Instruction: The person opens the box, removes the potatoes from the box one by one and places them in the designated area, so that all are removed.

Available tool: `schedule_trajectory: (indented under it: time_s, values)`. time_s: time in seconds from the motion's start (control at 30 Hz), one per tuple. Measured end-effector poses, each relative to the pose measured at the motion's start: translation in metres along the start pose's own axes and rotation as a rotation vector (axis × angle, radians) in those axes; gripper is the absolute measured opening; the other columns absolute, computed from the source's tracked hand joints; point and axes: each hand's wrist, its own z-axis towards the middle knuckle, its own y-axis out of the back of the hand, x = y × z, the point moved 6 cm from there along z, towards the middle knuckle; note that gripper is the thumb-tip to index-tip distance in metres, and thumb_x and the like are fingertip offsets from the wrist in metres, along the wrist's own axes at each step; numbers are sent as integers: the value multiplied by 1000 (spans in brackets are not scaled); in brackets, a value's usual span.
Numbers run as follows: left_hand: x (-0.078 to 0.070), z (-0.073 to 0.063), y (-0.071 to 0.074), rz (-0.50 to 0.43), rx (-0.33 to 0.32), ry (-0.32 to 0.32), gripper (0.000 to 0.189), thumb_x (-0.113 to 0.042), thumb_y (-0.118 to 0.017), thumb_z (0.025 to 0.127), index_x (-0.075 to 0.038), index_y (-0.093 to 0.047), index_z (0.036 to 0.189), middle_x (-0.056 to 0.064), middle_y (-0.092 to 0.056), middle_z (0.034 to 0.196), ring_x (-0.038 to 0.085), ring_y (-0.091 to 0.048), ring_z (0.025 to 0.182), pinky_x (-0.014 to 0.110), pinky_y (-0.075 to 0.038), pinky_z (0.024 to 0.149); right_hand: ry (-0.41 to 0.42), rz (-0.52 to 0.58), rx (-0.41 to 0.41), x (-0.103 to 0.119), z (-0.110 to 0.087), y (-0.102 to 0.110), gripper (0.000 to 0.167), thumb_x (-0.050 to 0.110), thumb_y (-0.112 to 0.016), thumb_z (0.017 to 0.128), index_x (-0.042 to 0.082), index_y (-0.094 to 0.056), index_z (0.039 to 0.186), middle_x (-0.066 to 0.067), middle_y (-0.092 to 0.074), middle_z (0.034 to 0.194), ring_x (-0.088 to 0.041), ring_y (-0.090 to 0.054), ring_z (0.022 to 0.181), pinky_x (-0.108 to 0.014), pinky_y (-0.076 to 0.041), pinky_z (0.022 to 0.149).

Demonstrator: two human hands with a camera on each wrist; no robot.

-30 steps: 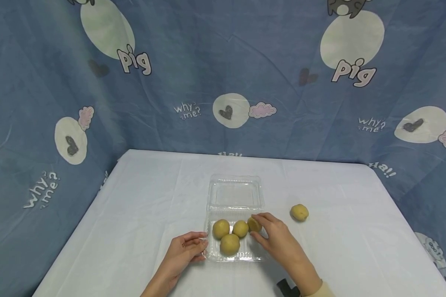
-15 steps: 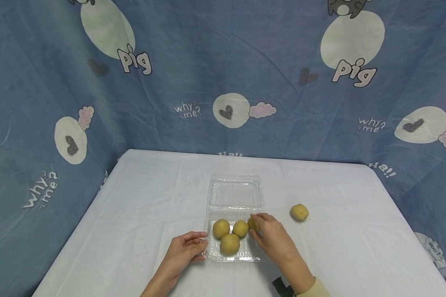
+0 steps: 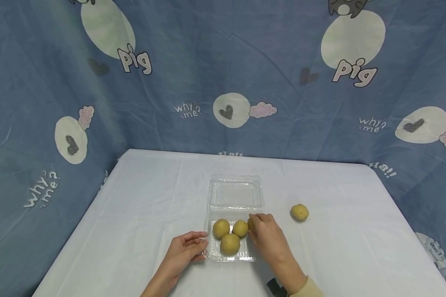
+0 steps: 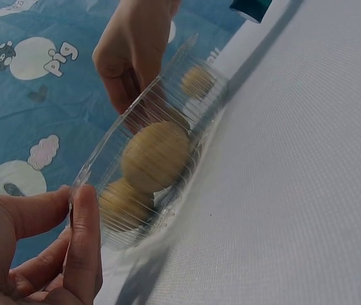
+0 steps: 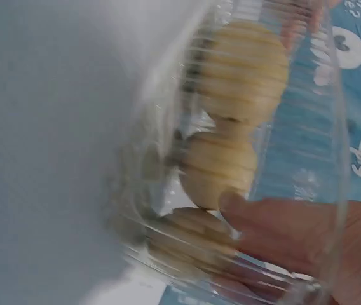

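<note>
Yellow lump (image 5: 190, 244) is in the right hand (image 3: 269, 236), fingers curled down over it and thumb pressed against its side. It's over on the right side of the clear clamshell tray (image 3: 235, 258), inside the wall, tucked under the fingertips so only a sliver pokes out from the head view. Right wrist view is smeary and looks through ridged plastic, so I can't tell if it's actually touching the tray floor. Stuff you can read on the blue backdrop (image 3: 193, 62): chunky "pig" lettering twice, "why me?" at left, centre and right, plus "Ha!!" by the table's far right corner. Left wrist view catches a "pig" as well. Meanwhile the left hand (image 3: 186, 248) has the tray's left rim pinched between thumb and fingers, across the tray from the lump. Three other lumps (image 3: 230, 244) sit bunched in the base to the left of the held one, the closest just beside it. Lid (image 3: 235, 194) is folded back, away from the person. One loose lump (image 3: 300, 212) lies on the white tablecloth (image 3: 163, 185), right of the tray and near the right hand. Pale yellow sleeve (image 3: 307, 289) at the right wrist.
</note>
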Motion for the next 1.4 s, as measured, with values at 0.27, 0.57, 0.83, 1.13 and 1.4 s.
schedule_trajectory:
  time_s: [0.27,0.57,0.83,1.13,1.4]
  values:
    - [1,0,0,-3,-3,-3,42,-10,-73,89,11,-58,121,5,-61,89,14,-60,78,27,-59,68,61,4,-51,5,-3,-6,43,-5,-84,70,-7,-69,111,-12,-60,97,-24,-65,80,-32,-59,69]
    - [1,0,1,-6,-2,-2,42,-11,-74,88,11,-58,121,5,-61,89,14,-61,77,27,-59,68,43,8,4,5,-2,-8,38,-5,-82,72,-8,-69,106,-19,-67,105,-35,-65,96,-43,-57,84]
    - [0,0,0,-14,0,-8,43,-10,-74,87,12,-58,120,5,-61,88,14,-61,77,27,-59,67,92,0,-18,10,-1,-10,30,-13,-75,74,-6,-70,103,-17,-68,103,-32,-65,97,-40,-57,84]
    - [-1,-1,0,-8,0,-6,42,-9,-73,88,11,-58,121,5,-61,89,14,-61,78,27,-59,68,50,-26,58,8,0,-10,32,-10,-77,75,-8,-68,106,-19,-68,100,-34,-66,92,-41,-58,79]
    - [0,0,0,-9,1,-3,41,-8,-73,88,12,-58,121,5,-60,89,14,-61,77,27,-59,68,75,-53,74,10,1,-10,31,-11,-78,72,-6,-69,102,-17,-70,98,-33,-67,91,-41,-59,78]
